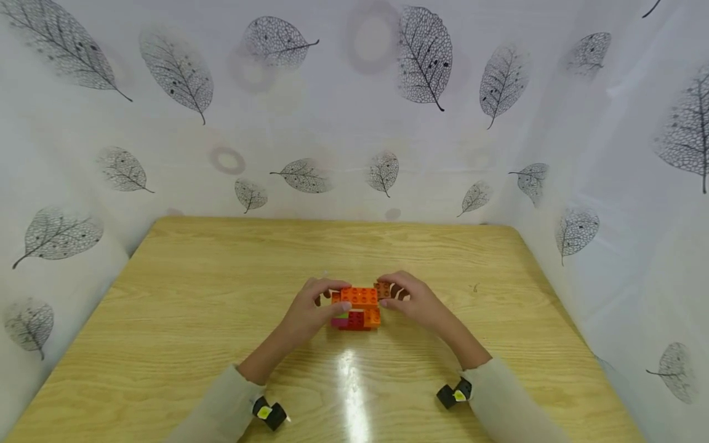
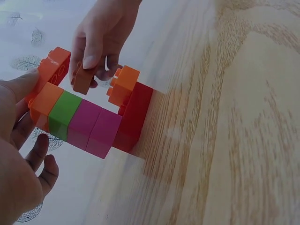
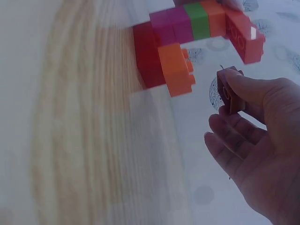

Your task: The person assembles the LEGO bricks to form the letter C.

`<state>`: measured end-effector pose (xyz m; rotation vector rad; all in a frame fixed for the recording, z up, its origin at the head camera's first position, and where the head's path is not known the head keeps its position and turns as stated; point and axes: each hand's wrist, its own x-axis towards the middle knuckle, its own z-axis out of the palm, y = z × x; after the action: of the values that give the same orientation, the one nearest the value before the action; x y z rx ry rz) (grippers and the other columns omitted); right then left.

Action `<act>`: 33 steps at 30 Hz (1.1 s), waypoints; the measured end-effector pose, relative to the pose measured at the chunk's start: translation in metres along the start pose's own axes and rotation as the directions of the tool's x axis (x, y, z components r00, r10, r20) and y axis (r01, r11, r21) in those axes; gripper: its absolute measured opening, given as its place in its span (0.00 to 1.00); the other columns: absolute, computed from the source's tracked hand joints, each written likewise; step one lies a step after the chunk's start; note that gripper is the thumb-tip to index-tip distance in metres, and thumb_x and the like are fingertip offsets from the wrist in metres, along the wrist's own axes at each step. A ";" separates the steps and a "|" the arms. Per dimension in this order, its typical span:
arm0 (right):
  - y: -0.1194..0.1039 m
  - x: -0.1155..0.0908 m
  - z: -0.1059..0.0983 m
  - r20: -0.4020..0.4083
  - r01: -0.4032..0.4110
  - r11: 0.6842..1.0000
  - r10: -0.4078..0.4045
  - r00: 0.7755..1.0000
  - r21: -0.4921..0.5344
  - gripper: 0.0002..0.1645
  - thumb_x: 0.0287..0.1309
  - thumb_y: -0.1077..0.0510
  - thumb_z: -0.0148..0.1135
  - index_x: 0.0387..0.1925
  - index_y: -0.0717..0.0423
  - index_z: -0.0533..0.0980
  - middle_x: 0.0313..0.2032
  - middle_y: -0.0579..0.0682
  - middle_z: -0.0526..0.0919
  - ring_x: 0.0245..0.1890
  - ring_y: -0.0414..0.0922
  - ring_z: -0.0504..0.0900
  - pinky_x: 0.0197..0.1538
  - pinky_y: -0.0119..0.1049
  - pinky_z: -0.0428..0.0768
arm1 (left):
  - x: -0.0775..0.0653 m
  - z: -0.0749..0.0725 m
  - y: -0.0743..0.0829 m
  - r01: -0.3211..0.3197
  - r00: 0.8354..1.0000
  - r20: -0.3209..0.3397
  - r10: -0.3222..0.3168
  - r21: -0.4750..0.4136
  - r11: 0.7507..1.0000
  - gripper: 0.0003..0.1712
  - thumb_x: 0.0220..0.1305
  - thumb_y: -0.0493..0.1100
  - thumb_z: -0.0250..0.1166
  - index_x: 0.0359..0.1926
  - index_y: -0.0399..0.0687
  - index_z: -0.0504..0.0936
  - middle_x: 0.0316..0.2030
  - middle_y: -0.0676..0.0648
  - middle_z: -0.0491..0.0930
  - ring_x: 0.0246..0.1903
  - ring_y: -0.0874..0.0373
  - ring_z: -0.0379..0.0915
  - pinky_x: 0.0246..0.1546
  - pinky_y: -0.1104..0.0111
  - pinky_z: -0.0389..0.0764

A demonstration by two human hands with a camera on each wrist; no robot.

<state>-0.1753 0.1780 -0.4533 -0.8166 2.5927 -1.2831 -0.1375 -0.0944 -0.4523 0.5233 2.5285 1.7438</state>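
A brick structure stands on the table, with a red brick (image 2: 136, 117) at its base. From one end of it rises a column of two magenta bricks (image 2: 85, 124), a green brick (image 2: 64, 115) and an orange brick (image 2: 46, 104). A long orange brick (image 1: 360, 298) lies across the top, jutting out over a lower orange brick (image 2: 123, 84) on the base's other end. My left hand (image 1: 310, 307) grips the column's top and the long brick between thumb and fingers. My right hand (image 1: 418, 301) pinches a brown brick (image 3: 229, 90) just right of the long brick, apart from the lower orange one.
The structure stands on a wood-grain table (image 1: 221, 258) with a bright light reflection in front of it. A pale curtain with leaf prints (image 1: 332, 111) hangs behind and at both sides. Each sleeve cuff carries a small black device (image 1: 269, 413).
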 end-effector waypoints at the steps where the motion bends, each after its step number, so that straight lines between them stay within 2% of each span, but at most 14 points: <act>1: -0.002 -0.002 0.001 -0.003 0.005 1.000 -0.005 1.000 0.008 0.27 0.65 0.54 0.67 0.63 0.58 0.75 0.50 0.50 0.80 0.43 0.44 0.78 0.47 0.35 0.80 | 0.000 0.000 0.000 -0.002 1.000 -0.001 0.002 -0.002 1.000 0.20 0.63 0.50 0.71 0.56 0.59 0.84 0.45 0.53 0.80 0.44 0.43 0.66 0.38 0.65 0.66; 4: -0.006 -0.008 0.003 -0.009 0.004 1.000 -0.004 1.000 0.019 0.28 0.65 0.54 0.67 0.63 0.59 0.74 0.49 0.49 0.80 0.43 0.45 0.77 0.46 0.36 0.80 | -0.001 0.000 0.000 -0.007 1.000 -0.002 0.007 -0.005 1.000 0.20 0.64 0.49 0.71 0.57 0.59 0.83 0.48 0.54 0.80 0.43 0.44 0.65 0.38 0.64 0.66; 12: -0.011 -0.019 0.005 -0.029 0.001 1.000 0.000 1.000 0.030 0.24 0.63 0.54 0.69 0.60 0.51 0.76 0.48 0.47 0.81 0.42 0.43 0.78 0.45 0.37 0.81 | -0.001 0.002 -0.002 -0.056 0.998 -0.010 0.056 0.010 0.998 0.15 0.66 0.48 0.69 0.54 0.61 0.84 0.48 0.56 0.81 0.43 0.46 0.65 0.39 0.63 0.66; 20: -0.013 -0.022 0.011 -0.048 0.035 0.997 -0.031 0.998 0.072 0.23 0.63 0.55 0.69 0.59 0.52 0.77 0.47 0.49 0.81 0.41 0.45 0.79 0.45 0.38 0.81 | -0.001 0.002 -0.004 -0.050 0.999 -0.002 0.050 -0.011 0.999 0.12 0.67 0.48 0.68 0.51 0.61 0.85 0.47 0.55 0.82 0.43 0.43 0.62 0.39 0.63 0.64; 27: -0.015 -0.024 0.017 -0.102 0.022 0.997 -0.015 0.995 0.071 0.22 0.61 0.55 0.71 0.56 0.52 0.78 0.44 0.47 0.83 0.40 0.43 0.80 0.44 0.36 0.81 | -0.001 0.003 -0.005 -0.073 0.997 -0.006 0.073 0.006 0.997 0.12 0.67 0.48 0.68 0.50 0.62 0.85 0.48 0.57 0.82 0.43 0.46 0.63 0.38 0.63 0.64; 33: -0.017 -0.024 0.022 -0.118 -0.010 0.992 0.025 0.993 0.126 0.22 0.60 0.56 0.72 0.55 0.54 0.78 0.44 0.52 0.84 0.41 0.43 0.83 0.44 0.34 0.83 | -0.002 0.004 -0.005 -0.088 0.996 -0.004 0.088 -0.006 0.996 0.12 0.67 0.48 0.68 0.51 0.63 0.86 0.49 0.57 0.82 0.42 0.48 0.62 0.37 0.63 0.63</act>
<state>-0.1405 0.1667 -0.4569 -0.7152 2.5693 -1.5157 -0.1362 -0.0930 -0.4587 0.6409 2.5384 1.7822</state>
